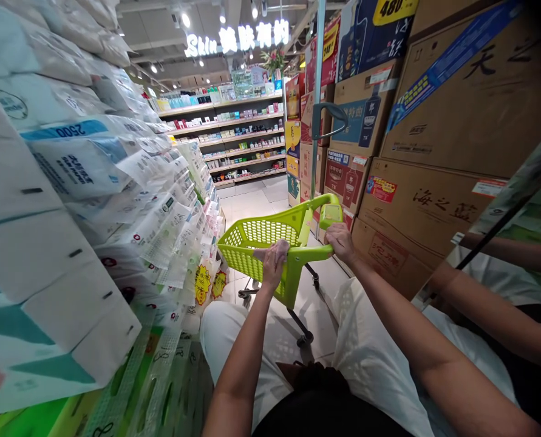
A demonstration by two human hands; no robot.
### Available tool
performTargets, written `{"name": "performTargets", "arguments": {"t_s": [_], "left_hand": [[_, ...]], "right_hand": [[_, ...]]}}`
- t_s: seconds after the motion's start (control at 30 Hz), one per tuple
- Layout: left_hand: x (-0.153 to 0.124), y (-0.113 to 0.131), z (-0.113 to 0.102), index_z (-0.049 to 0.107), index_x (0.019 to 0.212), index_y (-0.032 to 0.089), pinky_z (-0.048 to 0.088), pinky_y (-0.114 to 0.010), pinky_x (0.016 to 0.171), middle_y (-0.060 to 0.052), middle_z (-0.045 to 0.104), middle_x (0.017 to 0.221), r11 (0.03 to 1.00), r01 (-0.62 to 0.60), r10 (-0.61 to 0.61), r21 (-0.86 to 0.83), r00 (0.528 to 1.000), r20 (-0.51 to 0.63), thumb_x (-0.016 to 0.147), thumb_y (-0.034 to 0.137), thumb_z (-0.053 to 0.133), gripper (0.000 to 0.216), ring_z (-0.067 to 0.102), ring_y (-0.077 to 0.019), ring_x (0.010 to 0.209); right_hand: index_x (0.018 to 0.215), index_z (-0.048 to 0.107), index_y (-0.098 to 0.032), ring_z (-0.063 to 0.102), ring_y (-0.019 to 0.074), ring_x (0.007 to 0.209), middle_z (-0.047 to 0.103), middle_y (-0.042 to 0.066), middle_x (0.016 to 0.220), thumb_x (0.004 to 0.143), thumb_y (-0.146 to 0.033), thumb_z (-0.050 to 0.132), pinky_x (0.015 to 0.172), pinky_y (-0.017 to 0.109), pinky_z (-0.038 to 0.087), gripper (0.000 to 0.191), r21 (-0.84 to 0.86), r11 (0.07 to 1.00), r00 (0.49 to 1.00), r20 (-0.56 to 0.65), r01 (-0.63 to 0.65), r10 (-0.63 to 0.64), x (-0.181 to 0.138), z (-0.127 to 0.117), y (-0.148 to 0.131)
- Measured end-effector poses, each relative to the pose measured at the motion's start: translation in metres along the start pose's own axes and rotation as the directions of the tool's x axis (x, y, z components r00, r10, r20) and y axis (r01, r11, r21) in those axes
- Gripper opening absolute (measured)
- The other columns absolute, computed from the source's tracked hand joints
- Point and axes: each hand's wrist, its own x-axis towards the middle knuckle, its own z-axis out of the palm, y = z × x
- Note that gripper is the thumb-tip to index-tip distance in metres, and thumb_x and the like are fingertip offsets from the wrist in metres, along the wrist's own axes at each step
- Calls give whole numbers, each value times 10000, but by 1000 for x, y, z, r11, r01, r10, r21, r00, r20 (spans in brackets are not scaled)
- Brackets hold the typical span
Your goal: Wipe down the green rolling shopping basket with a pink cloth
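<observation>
A lime-green shopping cart [294, 279] with a perforated basket stands right ahead of my legs, on black casters. My right hand [340, 241] is closed around the near end of its handle, below the boxy green piece on the bar. At the basket's near side rim, my left hand [275, 267] is closed on a pale pinkish-grey cloth [281, 247]. Part of the cloth hangs over toward the basket's inside; whether it touches the rim I cannot tell.
On the left rise stacked tissue packs [83, 164], with yellow price tags [202, 284] low down. Cardboard cartons [438, 115] line the right, beside a metal post [318, 73] bearing a grey handle. Ahead, beyond the tiled floor [256, 199], are shelves of small products [247, 145]. A reflective panel [493, 267] stands close right.
</observation>
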Motion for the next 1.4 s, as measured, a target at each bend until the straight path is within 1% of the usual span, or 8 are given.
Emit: {"name": "performTargets", "arguments": {"t_s": [0.27,0.57,0.7,0.83,0.93,1.1,1.23,1.4], "left_hand": [[15,-54,-35,664,1262,193,450,-512,1154,-141,698,1257,986,62,-67,153,998,23,1042,395,428,381,610,-274,1246],[2,-43,-13,603,1369,236,378,-525,1225,-115,662,1355,991,-95,91,91,994,54,1060,346,376,399,570,-254,1325],[2,-65,-29,634,1273,231,422,-520,1186,-119,652,1327,989,118,-107,92,987,-121,1021,311,442,327,554,-270,1343],[-3,-68,-20,601,1259,173,419,-524,1172,-186,566,1353,915,393,-309,88,825,-474,1001,243,418,324,528,-302,1357],[-10,-45,8,535,1353,146,413,-524,1165,-226,523,1360,845,533,-431,44,728,-533,1017,264,397,382,523,-325,1356],[-28,8,51,390,1530,169,392,-515,1175,-242,464,1461,894,449,-406,13,820,-404,1055,384,367,522,466,-348,1416],[-36,9,42,504,1459,156,435,-458,1147,-213,526,1358,936,342,-300,80,897,-325,1060,346,341,471,548,-307,1323],[-25,-16,11,622,1292,142,520,-480,1033,-185,555,1205,817,561,-463,135,776,-428,1038,315,360,404,635,-300,1128]], "right_hand": [[572,547,-233,555,199,699,644,25,657,1007,-312,365,838,422,371,479,5,1000,997,81,14,-15,3,-10,0],[562,522,-232,532,194,678,609,20,629,995,-310,379,825,417,361,462,66,997,998,60,30,-34,4,-14,6],[565,501,-234,520,193,679,615,24,639,1004,-343,363,797,413,358,473,50,999,997,79,19,-23,6,-17,5],[567,513,-232,531,192,686,613,20,633,1006,-339,368,823,418,354,474,66,998,998,60,23,-27,5,-15,2],[564,519,-230,528,193,686,616,23,643,1005,-331,373,826,422,353,475,51,998,997,77,22,-26,5,-13,0],[574,539,-232,533,203,709,636,35,670,998,-315,378,845,437,361,461,26,999,989,143,26,-29,6,-14,0],[578,510,-232,515,200,705,623,34,666,996,-307,383,841,436,351,443,15,999,986,158,50,-51,6,-17,2],[594,490,-228,511,195,722,607,25,671,1013,-296,360,852,434,334,445,22,997,984,161,72,-75,6,-17,1]]}}
